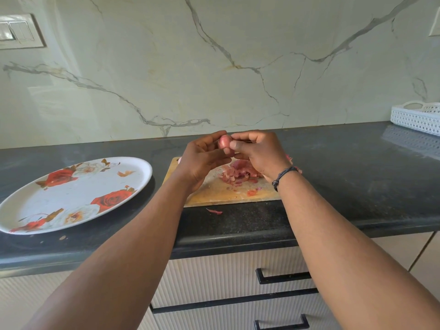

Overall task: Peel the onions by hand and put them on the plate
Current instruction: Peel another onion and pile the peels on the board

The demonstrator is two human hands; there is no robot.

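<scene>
1. A person is holding a small pink onion [224, 142] up over a wooden cutting board [221, 191], the left hand [202, 160] cupping and gripping it from below and behind while the right hand [257, 153] is pinching at its right side with thumb and fingertips, apparently to work the skin loose.
2. The onion is being kept above the board, likely so that falling skin is landing on the pile of onion peels [239, 173] already lying there, not on the counter.
3. A rose-patterned plate [133, 167] is waiting just left of the board, within easy reach of the left hand; no onion is showing on it yet.
4. One stray peel scrap [215, 211] is lying on the dark stone countertop [345, 182], just near of the board.
5. A white perforated basket [415, 117] is sitting at the far right, against a veined marble backsplash [238, 55]; pale ribbed drawers [226, 277] with black handles are running below the counter.
</scene>
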